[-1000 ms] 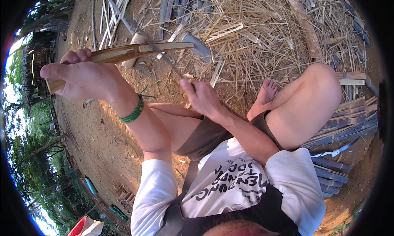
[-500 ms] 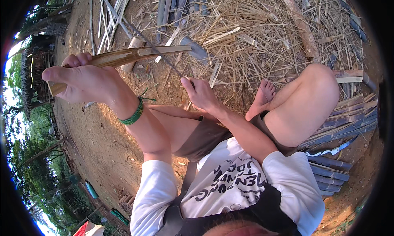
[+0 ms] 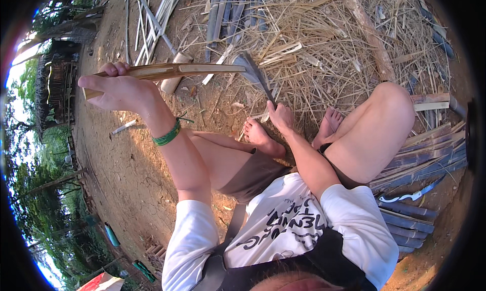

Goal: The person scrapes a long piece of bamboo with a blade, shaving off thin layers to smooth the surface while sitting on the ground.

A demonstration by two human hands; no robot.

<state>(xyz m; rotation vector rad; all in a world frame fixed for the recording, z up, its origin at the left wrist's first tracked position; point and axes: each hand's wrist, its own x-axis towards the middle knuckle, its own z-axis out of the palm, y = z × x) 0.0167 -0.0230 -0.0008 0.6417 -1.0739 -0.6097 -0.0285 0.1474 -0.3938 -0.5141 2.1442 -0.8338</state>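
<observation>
My left hand [image 3: 119, 91], with a green braided band at its wrist, is closed around the near end of a split bamboo strip [image 3: 207, 69]. The strip reaches out to the right, its upper face pale where it is shaved. My right hand [image 3: 281, 117] grips a long dark-bladed knife [image 3: 260, 79], whose handle is hidden in the fist. Its blade points up and away, close by the strip's far tip. Whether blade and strip touch, I cannot tell.
Shavings [image 3: 324, 43] cover the ground ahead, with a log [image 3: 372, 35] across them. Dark bamboo pieces [image 3: 217, 25] and thin pale strips [image 3: 157, 25] lie farther left. A split bamboo stack [image 3: 430, 157] and a white-and-blue-handled tool [image 3: 412, 195] are at right. My bare feet are between.
The knife has moved right, from across the strip's middle to its far tip, and my right hand has moved right with it. The strip sits slightly farther right in view.
</observation>
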